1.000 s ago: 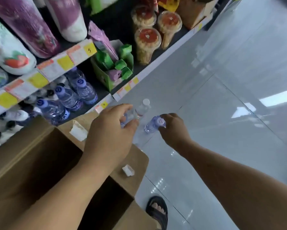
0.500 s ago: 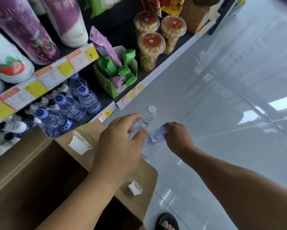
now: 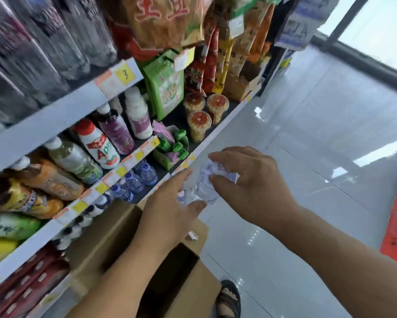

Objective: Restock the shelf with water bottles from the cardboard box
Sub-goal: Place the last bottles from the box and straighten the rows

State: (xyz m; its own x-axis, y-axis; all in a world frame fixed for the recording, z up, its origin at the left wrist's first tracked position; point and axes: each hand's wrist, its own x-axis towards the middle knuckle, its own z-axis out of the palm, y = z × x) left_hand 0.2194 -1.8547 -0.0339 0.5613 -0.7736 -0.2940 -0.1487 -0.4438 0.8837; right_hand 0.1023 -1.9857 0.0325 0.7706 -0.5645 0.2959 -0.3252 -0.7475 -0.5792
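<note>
Head view: both hands meet over the open flaps of the cardboard box, just in front of the shelf. The right hand comes in from the right with its fingers curled over the top of a clear water bottle, pinching it near the cap. The left hand reaches up from below. Its thumb lies against the near side of the bottle's lower part and its fingers run along the far side, so it holds the same clear plastic from beneath. Motion blur makes it unclear whether there is one bottle or two.

The bottle is in the air between the two hands, above the box's far flap and level with the shelf's bottom tier. Blue-capped water bottles already stand in a row there, behind yellow price tags. A sandalled foot stands on the tiled floor beside the box.
</note>
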